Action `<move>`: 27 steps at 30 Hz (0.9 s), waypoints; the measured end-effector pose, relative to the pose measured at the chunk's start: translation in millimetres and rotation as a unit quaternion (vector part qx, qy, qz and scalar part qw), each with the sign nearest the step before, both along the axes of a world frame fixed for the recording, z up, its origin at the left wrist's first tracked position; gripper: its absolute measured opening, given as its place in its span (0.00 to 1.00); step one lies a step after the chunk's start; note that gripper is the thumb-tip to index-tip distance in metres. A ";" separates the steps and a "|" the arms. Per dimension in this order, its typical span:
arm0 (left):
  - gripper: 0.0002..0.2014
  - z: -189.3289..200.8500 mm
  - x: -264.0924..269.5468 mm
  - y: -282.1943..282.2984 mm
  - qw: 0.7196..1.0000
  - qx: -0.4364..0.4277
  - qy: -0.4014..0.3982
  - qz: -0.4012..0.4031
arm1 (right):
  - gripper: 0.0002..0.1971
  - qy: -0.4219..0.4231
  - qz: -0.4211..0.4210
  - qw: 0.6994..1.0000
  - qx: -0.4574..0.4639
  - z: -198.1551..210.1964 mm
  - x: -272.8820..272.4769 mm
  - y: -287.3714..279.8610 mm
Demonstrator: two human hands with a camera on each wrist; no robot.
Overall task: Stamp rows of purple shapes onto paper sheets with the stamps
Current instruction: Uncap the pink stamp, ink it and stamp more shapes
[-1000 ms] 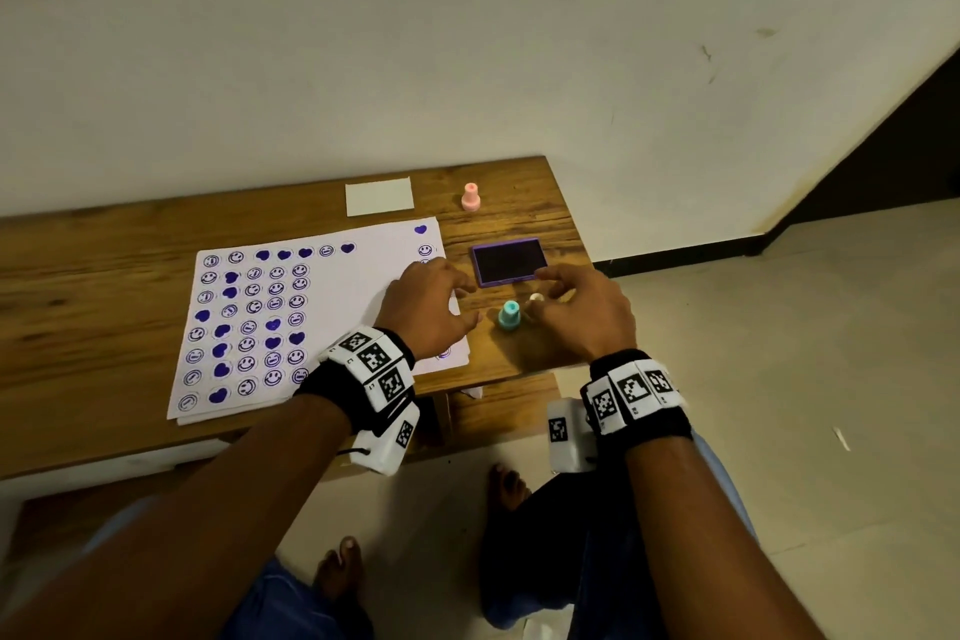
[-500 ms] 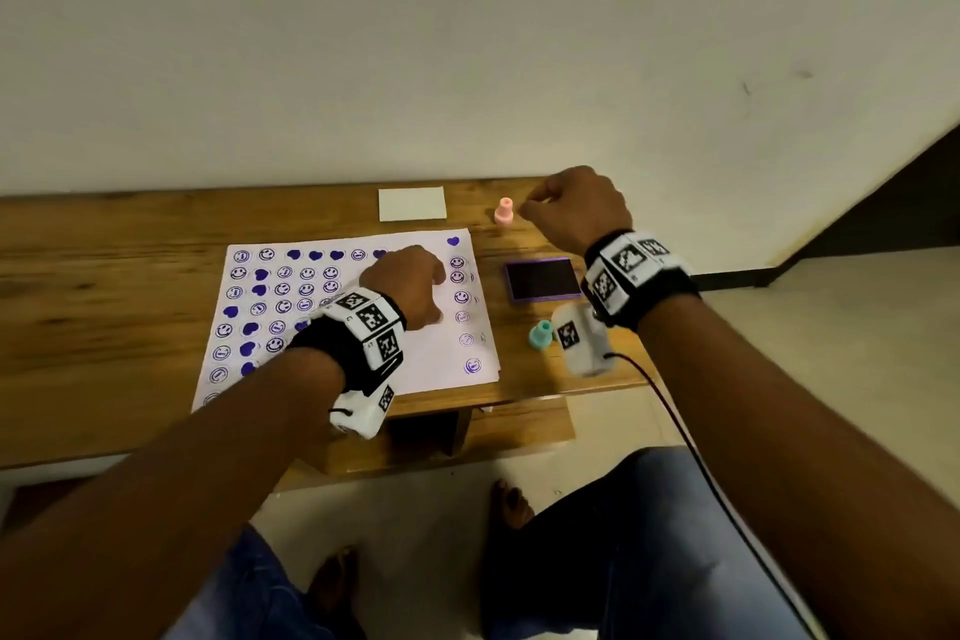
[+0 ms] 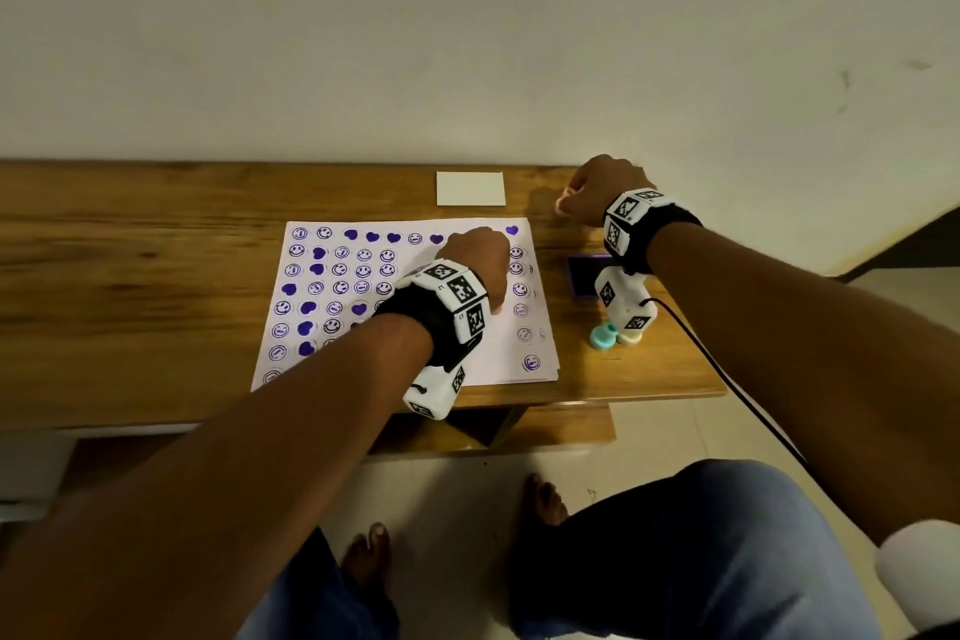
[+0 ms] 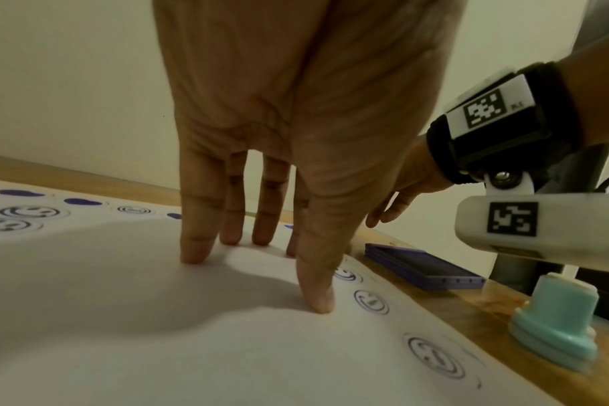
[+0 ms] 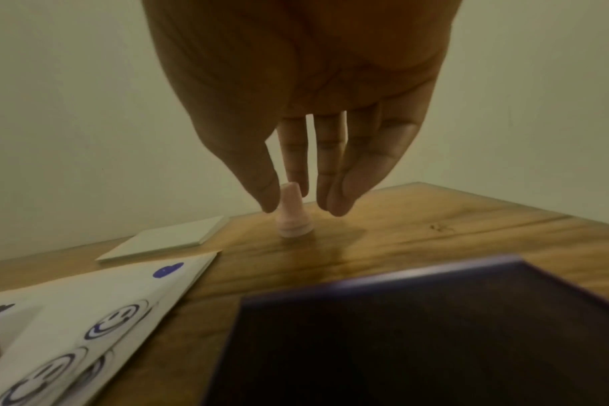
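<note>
Sheet (image 3: 498,359) on table (image 3: 130,250), left two-thirds filled with purple smileys and hearts, one column down the right edge; left hand (image 3: 480,265) flat on the blank part, fingers (image 4: 195,247) straight, pinning it. Ink pad (image 3: 582,276), teal stamp (image 3: 602,335) to the right, idle. Far right, right hand (image 3: 597,190) over pink stamp (image 5: 292,214), fingers narrowed beside the stem, not yet clamped; likely step: stamp change; next: pinch, lift, ink, press in blank area.
</note>
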State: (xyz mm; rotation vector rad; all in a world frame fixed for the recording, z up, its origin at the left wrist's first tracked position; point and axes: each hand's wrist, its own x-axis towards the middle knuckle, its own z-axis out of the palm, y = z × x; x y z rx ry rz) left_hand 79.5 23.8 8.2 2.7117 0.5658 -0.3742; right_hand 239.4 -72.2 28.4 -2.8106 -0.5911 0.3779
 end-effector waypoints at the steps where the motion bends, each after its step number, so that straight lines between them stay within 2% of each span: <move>1: 0.25 -0.6 0.6 0.2 1.000 0.002 -0.001 -0.002 | 0.16 0.000 -0.002 1.000 0.001 1.3 -1.0 -0.6; 5: 0.25 -0.8 -1.2 -1.7 1.000 0.007 0.002 -0.002 | 0.13 -0.008 -0.011 1.000 0.019 15.0 -6.8 -4.9; 12: 0.24 -4.3 -20.7 0.1 1.000 0.004 -0.025 -0.002 | 0.13 -0.014 -0.010 0.993 0.118 44.0 -35.5 -26.6; 21: 0.17 42.4 -32.0 -5.6 0.994 0.038 -0.102 -0.006 | 0.09 -0.015 0.014 0.984 0.179 75.5 -75.1 -66.7; 24: 0.16 55.7 -44.7 -16.7 0.989 -0.006 -0.147 -0.005 | 0.09 -0.008 0.002 0.974 0.225 80.4 -86.2 -78.8; 27: 0.16 62.1 -63.7 -33.1 0.966 -0.117 -0.228 0.030 | 0.11 0.020 -0.026 0.958 0.284 81.6 -104.4 -89.0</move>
